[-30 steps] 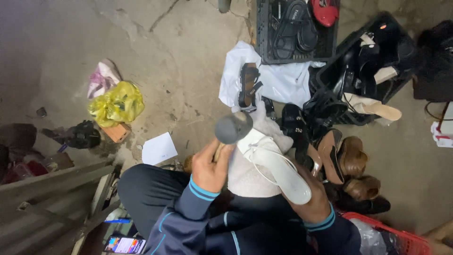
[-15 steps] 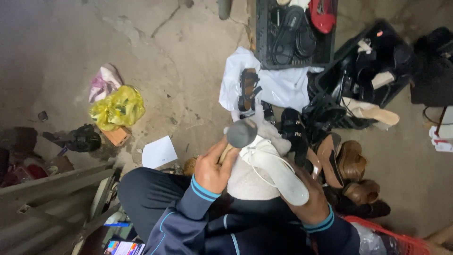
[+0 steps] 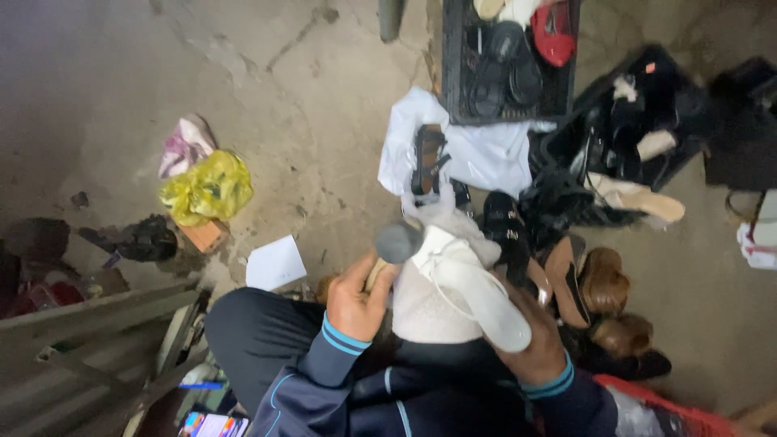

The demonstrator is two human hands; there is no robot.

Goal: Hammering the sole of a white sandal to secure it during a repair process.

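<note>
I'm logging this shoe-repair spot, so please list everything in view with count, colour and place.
white sandal: one, sole up, in the lap
hammer: one, grey head, wooden handle, beside the sandal
white cloth: one, on the floor, a brown sandal on it
black crate: one, top, holding dark sandals and a red shoe
brown shoes: several, right
yellow bag: one, left
white paper: one, floor
left hand: grips the hammer handle
right hand: holds the white sandal
</note>
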